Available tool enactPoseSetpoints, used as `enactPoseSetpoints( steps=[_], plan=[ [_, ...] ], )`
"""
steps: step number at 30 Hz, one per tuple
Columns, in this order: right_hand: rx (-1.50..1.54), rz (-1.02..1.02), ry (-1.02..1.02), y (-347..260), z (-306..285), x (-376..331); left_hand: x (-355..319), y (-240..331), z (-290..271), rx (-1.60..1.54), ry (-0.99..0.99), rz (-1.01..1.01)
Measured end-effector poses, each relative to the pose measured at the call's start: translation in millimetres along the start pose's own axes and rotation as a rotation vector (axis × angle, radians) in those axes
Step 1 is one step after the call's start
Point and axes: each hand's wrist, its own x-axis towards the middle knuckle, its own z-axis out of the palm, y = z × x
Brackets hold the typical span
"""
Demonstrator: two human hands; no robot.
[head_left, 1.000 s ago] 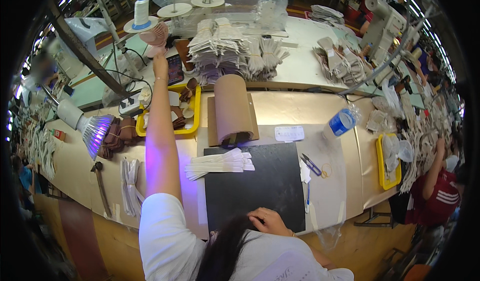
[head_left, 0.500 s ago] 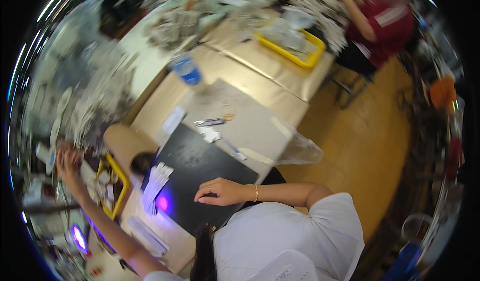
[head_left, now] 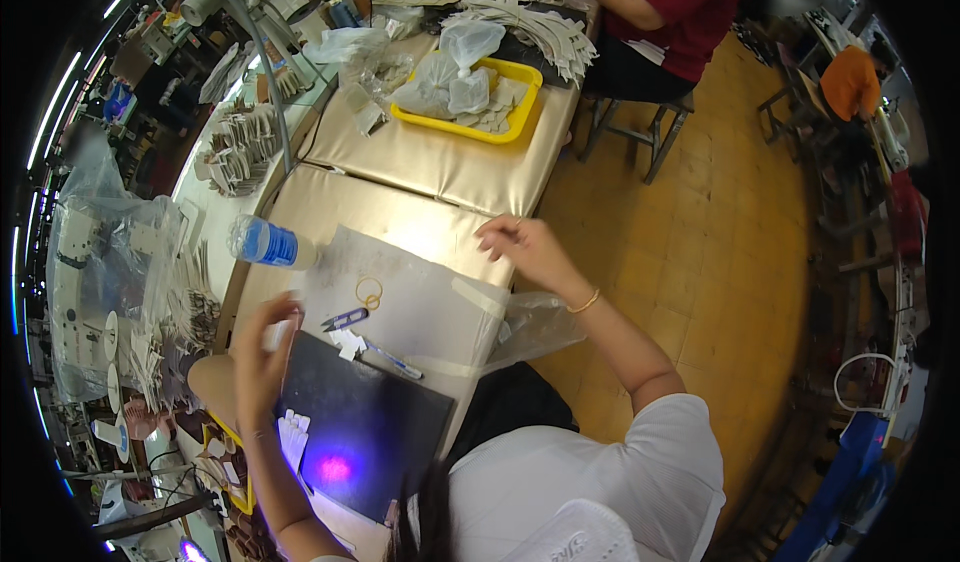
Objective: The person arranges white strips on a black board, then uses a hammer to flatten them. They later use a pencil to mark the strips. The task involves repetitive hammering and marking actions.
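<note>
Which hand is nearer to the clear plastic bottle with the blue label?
Left: the left hand is just below the bottle in the picture, apart from it; the right hand is well off to the bottle's right.

We see a person wearing a plain white T-shirt (head_left: pixel 545 462) with a loose, short right sleeve (head_left: pixel 675 437) ending above the elbow. Low on the shirt sits a pale, rounded panel (head_left: pixel 585 540) carrying dark, slanted script. We notice a slim gold bracelet (head_left: pixel 584 302) circling the wrist below the right hand (head_left: pixel 532 252). The left hand (head_left: pixel 262 354) is bare, and blurred to us. Black cloth (head_left: pixel 515 400) covers the lap, too little showing for us to name the garment.
</note>
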Motion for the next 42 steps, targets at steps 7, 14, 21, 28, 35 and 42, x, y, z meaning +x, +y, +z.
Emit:
enactPoseSetpoints(
  steps=[7, 14, 21, 28, 35, 42],
  plan=[
    [0.24, 0.129, 0.333, 40.9, -119.9, 74.1, 94.9, 23.8, 135.4, -0.006, -0.528, 0.274],
    [-0.076, 0.13, 0.409, 61.9, -168.0, 149.7, 178.9, 27.1, 225.1, 0.119, -0.42, 0.415],
    [-0.268, 0.32, 0.328, 47.0, -140.4, 201.9, 162.1, 15.2, 268.8, 0.135, -0.39, 0.454],
    [-0.157, 0.28, 0.359, 62.6, -127.2, 229.8, 128.3, 2.5, 299.9, 0.151, -0.074, 0.468],
    [-0.12, 0.283, 0.36, 56.3, -106.4, 235.1, 121.4, 7.6, 296.0, 0.177, -0.061, 0.42],
    [0.093, 0.249, 0.247, 65.3, -121.5, 227.1, 122.4, 10.8, 297.1, 0.195, -0.083, 0.403]
  ],
)
